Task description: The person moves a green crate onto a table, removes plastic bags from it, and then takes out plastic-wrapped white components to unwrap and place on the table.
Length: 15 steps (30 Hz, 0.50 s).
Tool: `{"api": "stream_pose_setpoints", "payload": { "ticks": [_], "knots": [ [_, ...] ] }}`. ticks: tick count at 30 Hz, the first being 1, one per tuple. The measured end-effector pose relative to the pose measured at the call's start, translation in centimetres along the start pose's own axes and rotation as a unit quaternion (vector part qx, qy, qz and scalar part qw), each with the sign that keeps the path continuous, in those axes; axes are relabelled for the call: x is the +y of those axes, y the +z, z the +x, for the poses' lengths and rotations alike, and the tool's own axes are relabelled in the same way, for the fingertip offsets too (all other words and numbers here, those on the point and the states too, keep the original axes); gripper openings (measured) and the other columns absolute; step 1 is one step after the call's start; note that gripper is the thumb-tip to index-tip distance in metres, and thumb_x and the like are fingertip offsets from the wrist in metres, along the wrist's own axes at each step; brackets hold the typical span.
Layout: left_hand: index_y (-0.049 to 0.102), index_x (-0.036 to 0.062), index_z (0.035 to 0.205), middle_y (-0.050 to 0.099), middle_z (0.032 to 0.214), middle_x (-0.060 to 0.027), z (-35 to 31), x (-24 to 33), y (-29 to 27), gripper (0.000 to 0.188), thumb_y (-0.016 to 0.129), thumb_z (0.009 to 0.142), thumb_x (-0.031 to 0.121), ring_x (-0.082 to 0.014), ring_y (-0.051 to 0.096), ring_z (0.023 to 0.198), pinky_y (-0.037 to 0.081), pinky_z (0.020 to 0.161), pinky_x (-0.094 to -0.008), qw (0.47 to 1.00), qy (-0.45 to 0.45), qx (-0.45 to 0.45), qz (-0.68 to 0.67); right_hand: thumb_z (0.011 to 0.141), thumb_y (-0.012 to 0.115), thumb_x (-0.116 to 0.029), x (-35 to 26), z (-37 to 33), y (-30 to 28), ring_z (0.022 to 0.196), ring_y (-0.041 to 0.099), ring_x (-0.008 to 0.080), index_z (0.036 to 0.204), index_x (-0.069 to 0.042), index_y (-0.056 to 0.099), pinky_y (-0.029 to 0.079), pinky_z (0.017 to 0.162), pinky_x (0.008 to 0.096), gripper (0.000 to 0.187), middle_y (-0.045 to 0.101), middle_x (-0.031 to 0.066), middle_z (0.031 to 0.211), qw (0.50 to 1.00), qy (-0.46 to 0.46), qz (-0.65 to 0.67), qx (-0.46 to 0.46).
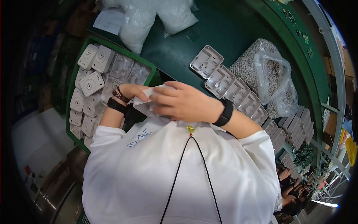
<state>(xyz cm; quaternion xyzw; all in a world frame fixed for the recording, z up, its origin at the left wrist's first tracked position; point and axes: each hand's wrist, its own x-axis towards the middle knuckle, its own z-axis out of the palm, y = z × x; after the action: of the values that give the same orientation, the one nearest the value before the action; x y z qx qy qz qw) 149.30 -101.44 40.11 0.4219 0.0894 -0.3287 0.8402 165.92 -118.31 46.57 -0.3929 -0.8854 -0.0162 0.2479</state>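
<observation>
Closest to us is our own white long-sleeved shirt point(179, 179), with a thin black cord point(186, 168) running down its front from a small yellow clip. Just above it our two hands meet over a white moulded plastic housing part point(149, 100), held close to the chest. Our right hand point(182, 101) lies across the top of the part with its fingers curled down and closed around it, a black band on that wrist. Our left hand point(132, 91) grips the part's other end from behind, its fingers wrapped around the edge; that wrist carries a black watch and a dark beaded bracelet.

To our left sits a green plastic crate point(112, 44) filled with white square housings with round openings point(89, 84), some wrapped in clear film. On the dark green worktable point(223, 26), to our right, runs a curving row of grey open-faced square plastic shells point(227, 82). Beside that row lies a clear plastic bag of small grey pieces point(261, 71). Bulky white plastic bags point(149, 18) rest at the table's far edge.
</observation>
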Motion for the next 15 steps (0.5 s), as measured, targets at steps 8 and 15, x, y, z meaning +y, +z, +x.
{"api": "stream_pose_setpoints", "payload": {
  "ticks": [8, 15],
  "knots": [
    [0.033, 0.0036, 0.125, 0.05, 0.112, -0.0094, 0.4, -0.6, -3.4, 0.06, 0.049, 0.081, 0.041, -0.0193, 0.048, 0.102, 0.039, 0.083, -0.0316, 0.994, 0.056, 0.052, -0.078, 0.061, 0.063, -0.015, 4.0, -3.6, -1.9, 0.102, 0.045, 0.0194, 0.097, -0.008, 0.053, 0.048, 0.071, 0.0261, 0.039, 0.04, 0.0058, 0.115, 0.985, 0.104, -0.009, -0.141],
    [0.046, 0.0073, 0.111, 0.053, 0.107, -0.0073, 1.7, 1.3, -3.6, 0.036, 0.043, 0.086, 0.033, -0.0142, 0.052, 0.086, 0.041, 0.074, -0.0267, 0.938, 0.223, 0.184, -0.193, 0.063, 0.067, -0.026, 6.4, -5.9, 2.3, 0.09, 0.05, 0.0223, 0.094, -0.004, 0.053, 0.049, 0.06, 0.0289, 0.041, 0.04, 0.0128, 0.114, 0.964, 0.264, 0.038, -0.026]
  ]
}}
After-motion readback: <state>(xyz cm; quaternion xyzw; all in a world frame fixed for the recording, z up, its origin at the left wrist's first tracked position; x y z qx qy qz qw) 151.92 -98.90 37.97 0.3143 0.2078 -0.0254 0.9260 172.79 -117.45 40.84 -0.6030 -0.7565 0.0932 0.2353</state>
